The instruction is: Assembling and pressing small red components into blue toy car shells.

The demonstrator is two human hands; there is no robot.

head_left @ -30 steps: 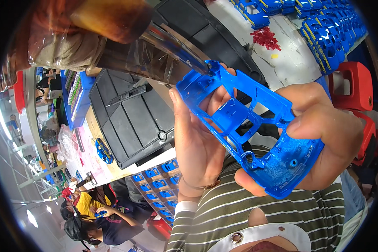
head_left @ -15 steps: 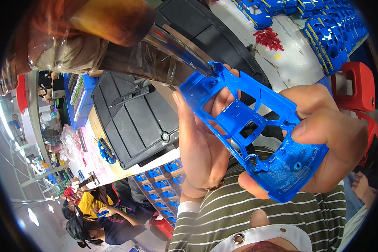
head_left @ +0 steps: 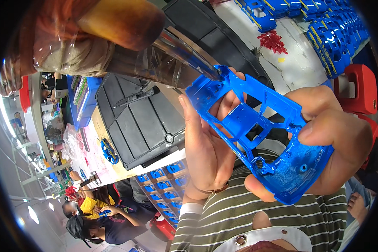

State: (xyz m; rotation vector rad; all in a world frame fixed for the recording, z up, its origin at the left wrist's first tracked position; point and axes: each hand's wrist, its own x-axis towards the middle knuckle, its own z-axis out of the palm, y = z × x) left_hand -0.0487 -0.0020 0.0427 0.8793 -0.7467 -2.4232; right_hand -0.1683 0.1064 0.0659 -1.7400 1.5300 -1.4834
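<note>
I hold a bright blue plastic toy car body (head_left: 256, 126), open underside toward me, in front of my striped shirt. My left hand (head_left: 206, 147) lies under it, palm up, with the fingers spread behind its frame. My right hand (head_left: 338, 138) grips its rounded end, thumb pressed on the edge. From the upper left, a tool with a brown handle (head_left: 117, 21) and a metal shaft wrapped in clear film (head_left: 176, 50) reaches in. Its tip touches the far corner of the body. What holds the tool is hidden.
Black plastic crates (head_left: 143, 122) sit behind the hands. Rows of blue car bodies (head_left: 332, 42) and a pile of small red parts (head_left: 273, 42) lie on the white table at top right. A red stool (head_left: 359, 88) stands right. People sit at lower left (head_left: 101, 210).
The car body has shifted slightly down and right in my hands, and its far corner stays against the metal tip. My grip is unchanged.
</note>
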